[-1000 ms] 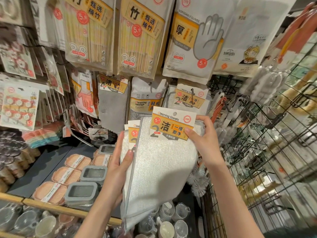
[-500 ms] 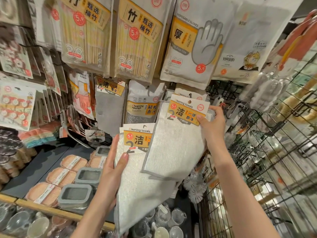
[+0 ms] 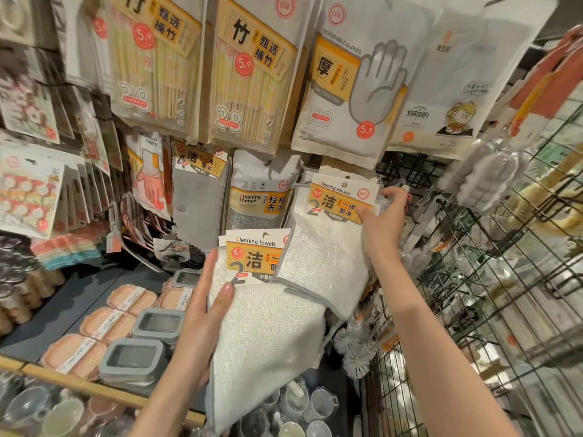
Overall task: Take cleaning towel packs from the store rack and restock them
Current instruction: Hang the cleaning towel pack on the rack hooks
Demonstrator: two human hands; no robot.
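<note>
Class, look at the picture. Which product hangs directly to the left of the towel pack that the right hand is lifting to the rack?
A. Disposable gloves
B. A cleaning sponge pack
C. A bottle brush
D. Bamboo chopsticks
B: the cleaning sponge pack hangs just left of the raised cleaning towel pack, which the right hand pinches at its card header.

My right hand (image 3: 383, 220) pinches the card header of one cleaning towel pack (image 3: 328, 247), raised to the rack beside the cleaning sponge pack (image 3: 262, 197). My left hand (image 3: 202, 313) holds the lower towel stack (image 3: 268, 326), thumb across its front. Disposable gloves (image 3: 353, 86) hang above; grey-lidded containers (image 3: 135, 361) sit on the shelf.
</note>
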